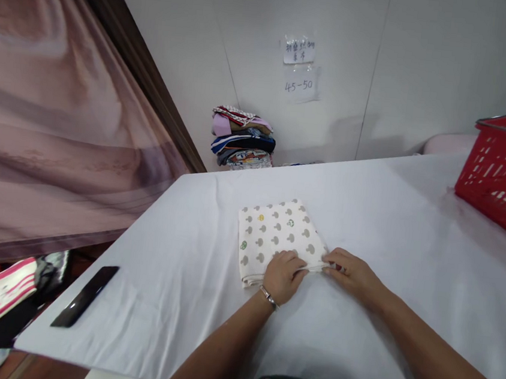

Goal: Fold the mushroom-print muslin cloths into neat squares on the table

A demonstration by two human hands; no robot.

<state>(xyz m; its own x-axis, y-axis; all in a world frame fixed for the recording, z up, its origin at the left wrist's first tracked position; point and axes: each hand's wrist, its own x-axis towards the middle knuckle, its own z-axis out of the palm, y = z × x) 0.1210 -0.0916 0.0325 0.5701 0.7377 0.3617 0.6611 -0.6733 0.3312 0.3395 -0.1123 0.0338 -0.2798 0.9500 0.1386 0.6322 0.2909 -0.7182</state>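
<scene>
A folded white cloth (275,232) with grey mushroom-like prints and a few green and yellow ones lies on the white-covered table (172,265). At its near edge, my left hand (283,276), with a bracelet at the wrist, has its fingers on top and its thumb against the folded layers, gripping them. My right hand (355,275) pinches the cloth's near right corner between thumb and fingers. Several layers show along the near left edge. Its exact kind of fabric item cannot be made out.
A dark phone-like slab (85,296) lies at the table's left edge. To the right stands a red plastic basket (503,173). Behind the far edge is a stack of folded clothes (243,140). A pink curtain (61,121) hangs at left.
</scene>
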